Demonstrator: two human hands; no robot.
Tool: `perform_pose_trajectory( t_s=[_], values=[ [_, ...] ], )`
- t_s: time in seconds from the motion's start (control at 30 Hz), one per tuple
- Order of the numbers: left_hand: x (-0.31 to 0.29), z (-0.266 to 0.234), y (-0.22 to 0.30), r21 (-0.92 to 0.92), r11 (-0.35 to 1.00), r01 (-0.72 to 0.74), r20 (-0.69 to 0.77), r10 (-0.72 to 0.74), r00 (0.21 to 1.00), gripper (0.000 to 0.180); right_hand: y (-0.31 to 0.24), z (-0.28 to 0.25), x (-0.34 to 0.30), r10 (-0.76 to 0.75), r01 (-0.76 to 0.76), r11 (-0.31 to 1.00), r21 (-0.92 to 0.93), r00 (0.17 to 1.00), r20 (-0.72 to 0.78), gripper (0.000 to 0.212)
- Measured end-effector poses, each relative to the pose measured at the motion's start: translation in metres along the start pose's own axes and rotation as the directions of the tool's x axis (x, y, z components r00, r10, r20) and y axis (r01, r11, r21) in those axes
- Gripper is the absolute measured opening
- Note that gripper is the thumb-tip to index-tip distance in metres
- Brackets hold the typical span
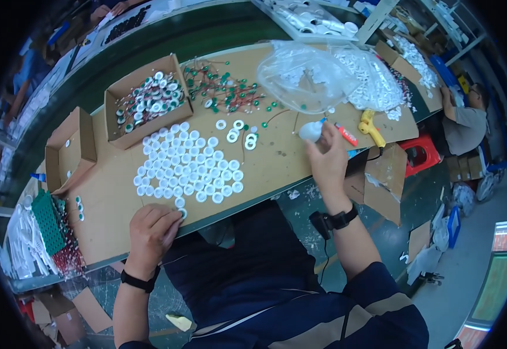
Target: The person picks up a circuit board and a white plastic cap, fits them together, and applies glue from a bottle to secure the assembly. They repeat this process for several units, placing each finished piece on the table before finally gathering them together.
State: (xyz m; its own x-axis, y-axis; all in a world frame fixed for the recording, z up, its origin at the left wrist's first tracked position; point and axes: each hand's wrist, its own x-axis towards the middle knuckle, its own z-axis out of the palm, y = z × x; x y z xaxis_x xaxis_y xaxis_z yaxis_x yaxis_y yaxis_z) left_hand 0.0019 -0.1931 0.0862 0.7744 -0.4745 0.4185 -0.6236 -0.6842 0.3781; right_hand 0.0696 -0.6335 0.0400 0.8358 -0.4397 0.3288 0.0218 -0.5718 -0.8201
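Note:
In my right hand (330, 157), between thumb and fingers, is a small translucent white squeeze bottle (310, 132), held above the right part of the cardboard-covered bench. My left hand (151, 230) is closed at the near edge of the bench, its thumb and fingertips pinching a round white cap (182, 213). Just beyond it lies a wide cluster of similar white round caps (189, 163), set close together with their hollow sides up. Several white rings (233, 136) lie to the right of the cluster. Behind them is a tangle of small green discs with red wires (221, 87).
A cardboard box (149, 131) of wired white parts and a shallower box (61, 174) stand left. Clear plastic bags (306, 75) of white pieces lie at the back right. A yellow glue gun (371, 128) and red tube (346, 135) lie beside my right hand. Another person (466, 125) sits far right.

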Motion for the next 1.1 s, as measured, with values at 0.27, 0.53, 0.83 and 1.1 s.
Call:
perform_pose_trajectory(
  t_s=[0.27,0.53,0.83,1.1],
  values=[
    [0.007,0.013,-0.005,-0.003,0.999,-0.032,-0.016,0.031,0.999,0.02,-0.039,-0.005,-0.029,0.022,-0.174,0.826,0.537,0.96,0.278,0.046],
    [0.0,0.011,-0.005,0.008,0.999,-0.042,-0.009,0.042,0.999,0.02,-0.078,0.029,-0.1,-0.157,-0.25,0.771,0.586,0.817,0.555,0.039],
    [-0.002,0.012,-0.007,0.047,0.995,-0.086,-0.014,0.086,0.996,0.023,-0.083,0.049,-0.092,-0.248,-0.115,0.875,0.47,0.727,0.64,0.034],
    [-0.004,0.014,-0.009,0.068,0.993,-0.096,-0.002,0.096,0.995,0.024,-0.089,0.053,-0.09,-0.292,0.006,0.912,0.409,0.709,0.641,0.032]
  ],
)
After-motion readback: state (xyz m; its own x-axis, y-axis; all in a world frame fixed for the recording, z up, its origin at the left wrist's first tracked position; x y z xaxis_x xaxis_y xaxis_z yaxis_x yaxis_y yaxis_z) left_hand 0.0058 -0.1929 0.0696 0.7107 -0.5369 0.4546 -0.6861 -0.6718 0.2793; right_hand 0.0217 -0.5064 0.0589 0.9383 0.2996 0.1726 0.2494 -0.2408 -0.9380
